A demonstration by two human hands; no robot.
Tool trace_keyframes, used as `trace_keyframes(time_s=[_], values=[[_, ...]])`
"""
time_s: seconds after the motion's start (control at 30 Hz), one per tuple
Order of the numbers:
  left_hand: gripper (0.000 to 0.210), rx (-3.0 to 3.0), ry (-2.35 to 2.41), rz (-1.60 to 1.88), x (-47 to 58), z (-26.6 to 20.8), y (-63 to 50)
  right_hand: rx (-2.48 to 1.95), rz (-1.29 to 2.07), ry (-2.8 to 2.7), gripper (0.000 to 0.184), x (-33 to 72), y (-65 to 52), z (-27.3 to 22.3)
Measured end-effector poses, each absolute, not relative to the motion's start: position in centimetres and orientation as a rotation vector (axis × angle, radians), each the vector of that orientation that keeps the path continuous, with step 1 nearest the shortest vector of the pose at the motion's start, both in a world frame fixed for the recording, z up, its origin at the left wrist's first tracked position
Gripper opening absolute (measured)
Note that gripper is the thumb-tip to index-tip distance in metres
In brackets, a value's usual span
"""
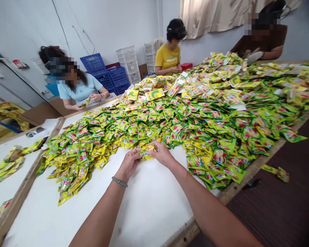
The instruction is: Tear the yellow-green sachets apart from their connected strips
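Between my two hands is a small yellow-and-green packet [147,151], held near the front edge of a big heap. My left hand [130,161] pinches its left end; a beaded bracelet is round that wrist. The right end is gripped by my right hand [162,153], fingers closed on it. Right behind them rises the heap of green packets [177,128] with red fruit pictures, mixed with yellow packets [98,151] along its near left side. Flat yellow cards or boxes [155,94] with white parts lie on top of the heap. The packet's underside is hidden.
The white table [149,199] has a raised wooden edge [23,188]. More packets [11,161] lie beyond it at left. Three people sit across the table, one [78,89] handling a packet. Blue crates [115,77] and white crates [130,63] stand behind. A dropped packet [283,174] lies on the floor.
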State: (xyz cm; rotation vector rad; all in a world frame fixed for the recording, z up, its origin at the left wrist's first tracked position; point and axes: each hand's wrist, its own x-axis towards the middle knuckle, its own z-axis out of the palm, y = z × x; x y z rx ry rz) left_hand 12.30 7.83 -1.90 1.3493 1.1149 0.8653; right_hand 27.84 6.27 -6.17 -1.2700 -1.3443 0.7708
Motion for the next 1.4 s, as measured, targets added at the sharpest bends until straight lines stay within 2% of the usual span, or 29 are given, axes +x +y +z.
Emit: trace_keyframes(time_s=[0.17, 0.23, 0.4, 0.57, 0.67, 0.73, 0.8, 0.9, 1.07, 1.17, 1.3, 1.4], values=[[0.04, 1.085, 0.914, 0.967, 11.5, -1.6, 6.2, -1.174, 0.912, -1.277, 0.039, 26.3, 5.2, -5.4], [0.043, 1.07, 0.891, 0.981, 11.8, -1.6, 5.9, -1.055, 1.032, -1.147, 0.038, 26.2, 5.0, -5.1], [0.038, 1.244, 0.853, 0.898, 12.4, -0.6, 6.5, -0.855, 1.316, -1.076, 0.037, 27.1, 4.2, -4.0], [0.031, 1.733, 0.885, 0.611, 12.7, 4.8, 9.7, -0.937, 1.144, -1.063, 0.033, 27.8, 3.9, -3.7], [0.025, 2.372, 1.198, 0.593, 13.6, 8.9, 14.1, -1.05, 1.014, -1.055, 0.03, 28.0, 4.1, -3.6], [0.036, 2.783, 1.55, 0.595, 14.6, 10.9, 17.7, -1.124, 0.946, -1.057, 0.027, 28.1, 4.2, -3.6], [0.05, 2.98, 1.708, 0.564, 15.8, 11.9, 21.2, -1.158, 0.916, -1.07, 0.025, 28.1, 4.3, -3.4], [0.06, 3.048, 1.642, 0.508, 17.9, 11.8, 25.1, -1.169, 0.917, -1.088, 0.024, 27.7, 4.2, -3.4], [0.028, 3.075, 1.661, 0.5, 19.8, 10.8, 26.7, -1.127, 0.961, -1.06, 0.026, 27.3, 4.1, -3.2], [0.032, 3.103, 1.64, 0.652, 18.7, 11.2, 24.4, -1.064, 1.026, -0.949, 0.029, 27.9, 4.1, -2.7], [0.031, 2.972, 1.225, 1.05, 14.6, 10.6, 18.6, -0.901, 1.162, -0.747, 0.033, 29.3, 3.8, -2.0], [0.028, 2.688, 1.086, 0.992, 10.7, 8.0, 13.6, -0.824, 1.285, -0.7, 0.037, 29.7, 3.5, -1.9]])
